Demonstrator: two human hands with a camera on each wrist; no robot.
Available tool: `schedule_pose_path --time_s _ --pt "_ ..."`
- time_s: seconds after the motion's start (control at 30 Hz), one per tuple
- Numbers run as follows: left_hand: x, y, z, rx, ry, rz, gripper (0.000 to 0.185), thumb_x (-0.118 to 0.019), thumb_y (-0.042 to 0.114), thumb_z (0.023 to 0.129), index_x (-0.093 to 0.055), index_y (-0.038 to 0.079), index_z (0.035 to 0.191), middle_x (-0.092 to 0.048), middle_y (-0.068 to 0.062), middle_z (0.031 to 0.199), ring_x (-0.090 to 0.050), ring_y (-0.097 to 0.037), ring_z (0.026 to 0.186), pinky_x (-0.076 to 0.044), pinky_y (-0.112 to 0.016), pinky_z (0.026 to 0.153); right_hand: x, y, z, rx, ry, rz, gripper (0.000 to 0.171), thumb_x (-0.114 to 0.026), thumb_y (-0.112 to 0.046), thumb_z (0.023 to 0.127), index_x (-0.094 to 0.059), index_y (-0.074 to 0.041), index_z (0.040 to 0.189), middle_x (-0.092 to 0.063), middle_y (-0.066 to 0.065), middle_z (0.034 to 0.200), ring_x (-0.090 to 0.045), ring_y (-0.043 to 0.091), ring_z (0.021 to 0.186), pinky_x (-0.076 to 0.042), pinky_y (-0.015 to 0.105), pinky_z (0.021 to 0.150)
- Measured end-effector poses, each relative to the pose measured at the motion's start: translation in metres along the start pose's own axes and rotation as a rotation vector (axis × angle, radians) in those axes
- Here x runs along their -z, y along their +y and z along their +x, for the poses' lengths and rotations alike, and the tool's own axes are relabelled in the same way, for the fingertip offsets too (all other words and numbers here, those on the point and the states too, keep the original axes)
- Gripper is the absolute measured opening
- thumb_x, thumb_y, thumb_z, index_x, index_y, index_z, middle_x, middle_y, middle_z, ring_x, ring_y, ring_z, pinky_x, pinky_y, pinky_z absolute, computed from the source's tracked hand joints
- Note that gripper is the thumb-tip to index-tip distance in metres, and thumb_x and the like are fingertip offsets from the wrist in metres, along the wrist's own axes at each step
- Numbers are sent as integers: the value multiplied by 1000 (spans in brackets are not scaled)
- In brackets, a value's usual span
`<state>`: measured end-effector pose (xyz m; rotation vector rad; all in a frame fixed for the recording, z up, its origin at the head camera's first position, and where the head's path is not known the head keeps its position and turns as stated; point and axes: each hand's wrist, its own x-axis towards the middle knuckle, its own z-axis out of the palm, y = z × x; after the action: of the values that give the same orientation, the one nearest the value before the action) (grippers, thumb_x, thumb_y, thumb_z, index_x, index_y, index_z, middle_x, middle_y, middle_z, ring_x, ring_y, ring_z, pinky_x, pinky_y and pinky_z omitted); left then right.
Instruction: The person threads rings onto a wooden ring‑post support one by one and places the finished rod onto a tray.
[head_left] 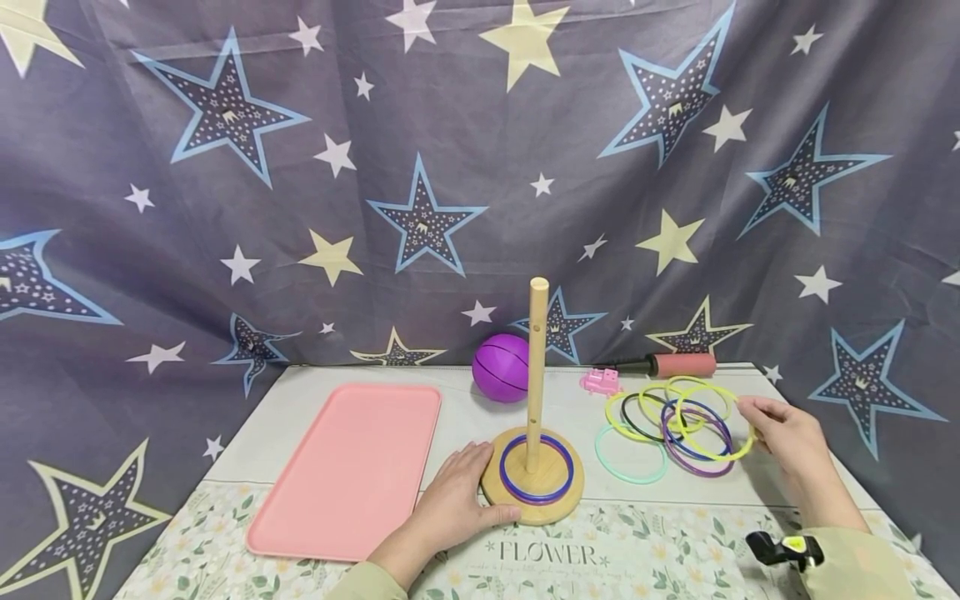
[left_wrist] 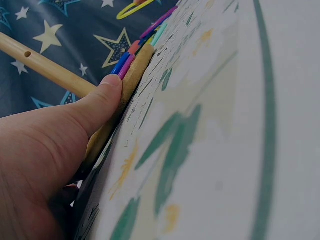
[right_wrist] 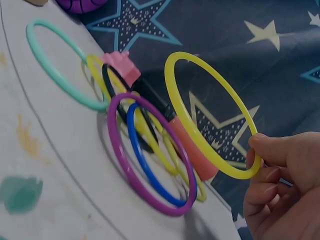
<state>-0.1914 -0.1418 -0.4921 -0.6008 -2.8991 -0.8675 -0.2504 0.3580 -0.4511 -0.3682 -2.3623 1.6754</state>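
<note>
Between the thumb and finger of the right hand (head_left: pixel 783 433), a yellow ring (right_wrist: pixel 235 174) is pinched by its edge, the finger largely covered by the thumb. Left of that hand, a purple ring (right_wrist: pixel 172 211) and a turquoise ring (right_wrist: pixel 59 81) are seen among overlapping rings, whose number is hard to make out. Against the rim of the wooden base (head_left: pixel 536 515), the left hand (head_left: pixel 457 500) is rested, unclenched; its fingers are mostly hidden in the left wrist view. Beyond it, a purple ball (head_left: pixel 498 368) is partly covered by the wooden peg (head_left: pixel 537 367).
</note>
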Motion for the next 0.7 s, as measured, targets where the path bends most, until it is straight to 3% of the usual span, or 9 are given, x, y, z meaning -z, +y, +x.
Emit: schedule_pose_path --time_s 0.13,0.3,0.4,0.53,0.7 --pt "0 0 0 -2 1 -2 116 -85 72 85 -46 -4 164 -47 -25 167 -37 -43 160 -24 -60 134 -2 -10 -1 23 -14 25 27 -71 -39 110 -78 -16 121 -61 -15 86 -52 8 75 -51 26 61" --pt "1 1 0 -5 2 -3 115 -85 71 86 -46 -4 164 -48 -25 167 -37 -43 160 -24 -60 134 -4 -22 -5 61 -44 54 32 -71 -37 110 -77 -11 127 -60 -13 84 -50 9 74 -46 26 59" --pt "1 1 -1 -5 0 -5 115 -86 70 86 -46 -4 164 -48 -25 167 -37 -43 160 -24 -60 134 -6 -30 -8 78 -57 84 28 -72 -37 110 -79 -15 125 -60 -11 82 -50 10 72 -45 25 58" --pt "0 1 -1 -9 5 -4 115 -86 70 86 -46 -5 164 -48 -25 167 -37 -43 160 -24 -60 134 -7 -42 -13 90 -83 172 9 -74 -32 109 -83 -31 105 -56 -7 77 -47 11 68 -41 26 55" --pt "0 0 -1 -14 11 -1 116 -86 71 85 -46 -4 164 -48 -25 167 -37 -42 160 -24 -61 134 -11 -57 -19 135 -103 271 14 -76 -25 108 -84 -33 99 -55 -6 74 -44 11 65 -36 26 52"
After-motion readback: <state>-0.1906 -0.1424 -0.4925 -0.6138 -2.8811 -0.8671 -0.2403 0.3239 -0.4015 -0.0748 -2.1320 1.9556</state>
